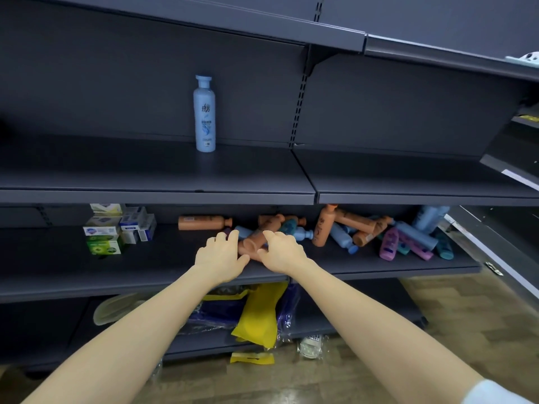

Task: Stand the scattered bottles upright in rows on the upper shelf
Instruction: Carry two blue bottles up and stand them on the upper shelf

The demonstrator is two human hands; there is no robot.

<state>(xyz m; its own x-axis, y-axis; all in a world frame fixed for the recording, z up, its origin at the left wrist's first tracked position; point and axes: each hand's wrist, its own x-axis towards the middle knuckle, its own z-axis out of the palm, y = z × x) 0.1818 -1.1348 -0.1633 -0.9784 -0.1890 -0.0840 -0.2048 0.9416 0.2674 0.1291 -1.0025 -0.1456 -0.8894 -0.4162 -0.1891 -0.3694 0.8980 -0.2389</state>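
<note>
Centre frame, one tall pale-blue plastic bottle (204,112) stands on the dark upper shelf (116,167). The heap of scattered bottles (364,228) lies below, centre right. Left hand (220,255) and right hand (281,252), fingers spread, flank a lying orange plastic bottle (250,243), gripping nothing. Nearly everything looks left to do.

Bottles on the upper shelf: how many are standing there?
1. A light blue bottle stands upright near the back of the upper shelf, left section. None seem hidden; the other bottles lie piled on the shelf below.
</note>
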